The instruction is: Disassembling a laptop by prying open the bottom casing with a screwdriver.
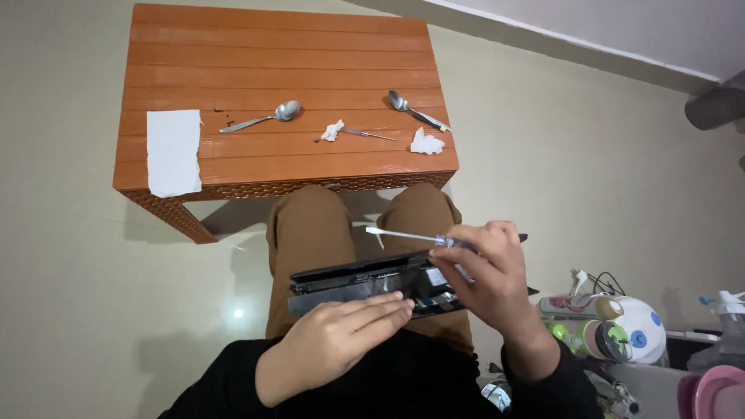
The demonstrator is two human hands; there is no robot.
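Note:
A flat black electronic device [357, 281] with its casing partly open rests on my lap. My left hand [341, 332] lies flat against its near side, fingers together, steadying it. My right hand [489, 268] grips a thin screwdriver [403, 234] with a clear handle; its shaft points left above the device. The right hand's lower fingers also touch the device's right end. My legs in brown trousers [310, 225] are under the device.
An orange plastic table [279, 54] stands ahead with two spoons [264, 116], a second small screwdriver [365, 133], crumpled tissue bits [427, 142] and a white paper sheet [174, 151]. Bottles, cables and a pink bowl [718, 388] clutter the floor at right.

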